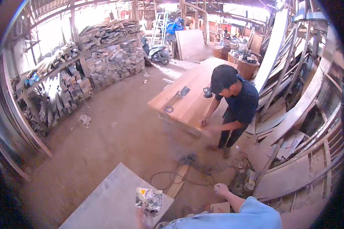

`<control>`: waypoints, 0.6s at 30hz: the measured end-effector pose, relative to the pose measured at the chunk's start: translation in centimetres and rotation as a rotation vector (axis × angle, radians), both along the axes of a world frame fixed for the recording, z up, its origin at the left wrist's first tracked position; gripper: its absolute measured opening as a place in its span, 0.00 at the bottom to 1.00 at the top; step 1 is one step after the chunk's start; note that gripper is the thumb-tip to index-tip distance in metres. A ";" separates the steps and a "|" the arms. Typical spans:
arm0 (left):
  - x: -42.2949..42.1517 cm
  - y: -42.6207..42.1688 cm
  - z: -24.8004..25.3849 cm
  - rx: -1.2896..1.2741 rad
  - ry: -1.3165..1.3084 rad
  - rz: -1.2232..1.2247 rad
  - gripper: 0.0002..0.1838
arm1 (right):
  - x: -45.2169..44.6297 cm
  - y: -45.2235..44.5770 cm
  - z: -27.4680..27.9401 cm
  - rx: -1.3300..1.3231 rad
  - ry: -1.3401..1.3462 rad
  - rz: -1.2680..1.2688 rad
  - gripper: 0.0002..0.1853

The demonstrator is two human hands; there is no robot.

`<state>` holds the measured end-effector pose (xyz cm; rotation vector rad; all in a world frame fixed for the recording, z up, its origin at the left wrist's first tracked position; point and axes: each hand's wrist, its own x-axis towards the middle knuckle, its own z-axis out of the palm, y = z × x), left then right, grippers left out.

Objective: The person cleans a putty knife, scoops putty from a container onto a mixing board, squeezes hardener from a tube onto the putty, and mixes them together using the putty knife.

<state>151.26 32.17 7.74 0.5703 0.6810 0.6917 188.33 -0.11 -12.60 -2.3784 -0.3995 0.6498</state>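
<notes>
My left hand is closed on the lower edge of a shiny plastic packet with a yellow label. The packet is held up over a pale flat board at the bottom of the view. My right hand is out to the right above the floor, its fingers curled in. Whatever it may hold is hidden. Below the right hand lies a small brownish block.
A person in a dark cap leans over a large wooden tabletop, which carries a power tool. A dark cable crosses a wood strip on the floor. Timber stacks stand left, long boards right.
</notes>
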 end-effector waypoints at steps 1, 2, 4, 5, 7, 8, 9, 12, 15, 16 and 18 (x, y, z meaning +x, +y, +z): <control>0.2 -0.2 0.2 0.011 0.011 0.018 0.24 | 1.1 0.6 -0.9 -0.046 0.027 -0.004 0.15; 0.3 0.1 0.2 0.024 0.022 0.041 0.24 | 1.0 1.5 -2.1 -0.040 0.041 0.002 0.15; 0.8 0.8 0.4 0.049 0.039 0.093 0.24 | 1.0 3.6 -5.0 -0.079 -0.133 0.245 0.14; 1.1 1.4 0.4 0.058 0.041 0.120 0.24 | 1.4 4.5 -5.9 -0.102 -0.224 0.369 0.14; 1.9 2.8 0.6 0.091 0.052 0.176 0.24 | 0.1 8.7 -6.5 -0.218 -0.032 0.388 0.14; 2.2 3.5 0.7 0.109 0.058 0.205 0.24 | -0.6 10.6 -6.3 -0.007 0.016 0.408 0.14; 2.8 4.2 0.9 0.127 0.063 0.231 0.24 | -1.2 12.3 -6.2 0.202 0.076 0.424 0.14; 5.3 6.4 0.7 0.183 0.077 0.285 0.25 | 2.9 20.4 -8.5 0.410 -0.084 0.592 0.14; 7.5 8.3 -1.3 0.197 0.107 0.330 0.25 | 12.8 31.8 -5.7 0.185 -0.358 0.775 0.14; 9.7 9.5 -0.9 0.179 0.126 0.350 0.25 | 15.9 35.5 -5.8 0.413 -0.296 0.631 0.13; 15.0 12.2 -0.5 0.113 0.176 0.365 0.25 | 23.5 43.4 -5.5 0.776 -0.044 0.317 0.14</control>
